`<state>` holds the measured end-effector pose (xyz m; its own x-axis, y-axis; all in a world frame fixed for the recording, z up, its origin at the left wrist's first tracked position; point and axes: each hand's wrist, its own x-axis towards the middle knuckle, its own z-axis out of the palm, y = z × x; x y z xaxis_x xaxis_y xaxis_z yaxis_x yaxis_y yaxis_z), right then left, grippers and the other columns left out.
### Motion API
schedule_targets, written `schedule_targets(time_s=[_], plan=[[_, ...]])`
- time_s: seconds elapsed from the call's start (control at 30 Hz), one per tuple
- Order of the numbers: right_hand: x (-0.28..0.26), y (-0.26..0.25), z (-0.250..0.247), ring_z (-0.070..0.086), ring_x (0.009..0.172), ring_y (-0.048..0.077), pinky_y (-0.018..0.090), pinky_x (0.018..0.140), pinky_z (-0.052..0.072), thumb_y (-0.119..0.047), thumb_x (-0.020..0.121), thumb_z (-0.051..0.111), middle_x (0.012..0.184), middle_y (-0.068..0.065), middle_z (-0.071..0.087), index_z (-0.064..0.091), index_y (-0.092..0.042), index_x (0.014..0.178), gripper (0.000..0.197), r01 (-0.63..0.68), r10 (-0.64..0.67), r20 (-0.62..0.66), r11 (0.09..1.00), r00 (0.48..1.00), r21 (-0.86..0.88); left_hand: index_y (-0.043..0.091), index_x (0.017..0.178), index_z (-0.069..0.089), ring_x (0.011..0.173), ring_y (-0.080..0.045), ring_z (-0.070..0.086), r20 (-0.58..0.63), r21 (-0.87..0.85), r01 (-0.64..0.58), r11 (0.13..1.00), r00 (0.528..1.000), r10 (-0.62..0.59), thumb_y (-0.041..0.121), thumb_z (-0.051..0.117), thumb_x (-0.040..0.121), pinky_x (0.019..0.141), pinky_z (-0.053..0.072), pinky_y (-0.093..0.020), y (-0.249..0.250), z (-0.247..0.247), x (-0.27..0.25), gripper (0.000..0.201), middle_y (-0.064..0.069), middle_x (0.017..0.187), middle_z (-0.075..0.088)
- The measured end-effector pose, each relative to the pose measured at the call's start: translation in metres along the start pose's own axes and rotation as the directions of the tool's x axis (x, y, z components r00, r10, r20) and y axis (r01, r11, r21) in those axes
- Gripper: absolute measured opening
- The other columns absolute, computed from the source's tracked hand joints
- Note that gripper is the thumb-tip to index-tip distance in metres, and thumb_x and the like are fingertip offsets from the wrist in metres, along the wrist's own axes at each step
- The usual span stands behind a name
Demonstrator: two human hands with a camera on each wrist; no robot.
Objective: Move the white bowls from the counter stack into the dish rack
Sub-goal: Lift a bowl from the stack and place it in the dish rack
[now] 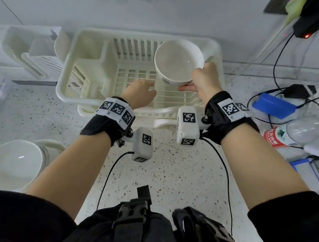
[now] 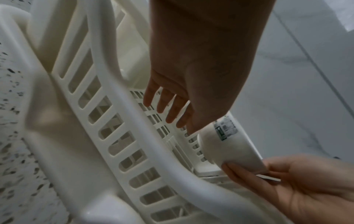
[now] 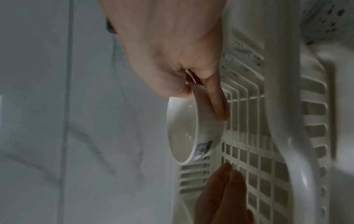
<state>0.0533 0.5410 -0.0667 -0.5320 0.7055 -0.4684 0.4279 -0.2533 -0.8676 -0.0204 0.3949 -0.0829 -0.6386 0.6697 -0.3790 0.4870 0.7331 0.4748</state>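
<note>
My right hand grips a white bowl by its near rim, thumb inside and fingers under the wall, tilted over the right half of the cream dish rack. In the right wrist view the bowl hangs just above the rack's slatted floor. My left hand hovers inside the rack beside the bowl, fingers straight and holding nothing; its fingers point at the rack floor near the bowl. A stack of white bowls stands on the counter at lower left.
A second white rack or tray lies left of the dish rack. At right sit a blue battery pack, black cables, a plastic bottle and a power strip on the wall. Speckled counter lies in front.
</note>
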Motion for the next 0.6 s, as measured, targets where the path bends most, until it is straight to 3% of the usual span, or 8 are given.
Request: schedule_targets(time_s=[0.17, 0.27, 0.37, 0.43, 0.6], plan=[[0.034, 0.015, 0.013, 0.064, 0.056, 0.024, 0.039, 0.041, 0.059, 0.007, 0.091, 0.032, 0.147, 0.015, 0.035, 0.020, -0.010, 0.148, 0.061, -0.049, 0.049, -0.005, 0.996, 0.999, -0.073, 0.010, 0.140, 0.036, 0.127, -0.029, 0.047, 0.101, 0.053, 0.025, 0.998, 0.994, -0.030, 0.022, 0.037, 0.097, 0.104, 0.038, -0.038, -0.011, 0.002, 0.024, 0.045, -0.013, 0.147, 0.040], [0.046, 0.020, 0.014, 0.065, 0.069, 0.027, 0.038, 0.041, 0.059, 0.005, 0.092, 0.035, 0.147, 0.011, 0.036, 0.020, -0.014, 0.149, 0.062, -0.055, 0.048, -0.060, 0.991, 0.997, -0.119, 0.011, 0.141, 0.034, 0.121, -0.030, 0.052, 0.091, 0.011, 0.026, 1.000, 0.996, -0.027, 0.023, 0.035, 0.098, 0.100, 0.041, -0.038, -0.013, 0.006, 0.034, 0.045, -0.014, 0.145, 0.042], [0.049, 0.021, 0.014, 0.061, 0.100, 0.039, 0.053, 0.062, 0.061, 0.004, 0.090, 0.034, 0.136, 0.014, 0.045, 0.039, -0.009, 0.137, 0.048, -0.053, 0.040, -0.081, 0.984, 0.996, -0.168, 0.011, 0.143, 0.031, 0.125, -0.031, 0.048, 0.076, -0.052, 0.028, 0.998, 0.997, -0.024, 0.024, 0.033, 0.098, 0.099, 0.041, -0.039, -0.012, 0.009, 0.044, 0.047, -0.015, 0.144, 0.043], [0.050, 0.021, 0.014, 0.059, 0.101, 0.040, 0.058, 0.071, 0.058, 0.004, 0.090, 0.035, 0.134, 0.015, 0.046, 0.044, -0.005, 0.130, 0.042, -0.055, 0.041, -0.083, 0.981, 0.996, -0.184, 0.011, 0.142, 0.032, 0.122, -0.032, 0.050, 0.088, -0.090, 0.023, 0.996, 0.996, -0.015, 0.023, 0.032, 0.098, 0.096, 0.042, -0.039, -0.011, 0.012, 0.049, 0.045, -0.016, 0.139, 0.048], [0.058, 0.021, 0.015, 0.059, 0.089, 0.039, 0.057, 0.070, 0.059, 0.004, 0.091, 0.033, 0.134, 0.015, 0.045, 0.042, -0.007, 0.132, 0.044, -0.078, 0.060, -0.094, 0.977, 0.994, -0.197, 0.011, 0.143, 0.029, 0.133, -0.030, 0.039, 0.115, -0.124, 0.043, 0.991, 0.993, -0.028, 0.023, 0.033, 0.098, 0.106, 0.037, -0.042, -0.009, 0.018, 0.056, 0.047, -0.011, 0.147, 0.040]])
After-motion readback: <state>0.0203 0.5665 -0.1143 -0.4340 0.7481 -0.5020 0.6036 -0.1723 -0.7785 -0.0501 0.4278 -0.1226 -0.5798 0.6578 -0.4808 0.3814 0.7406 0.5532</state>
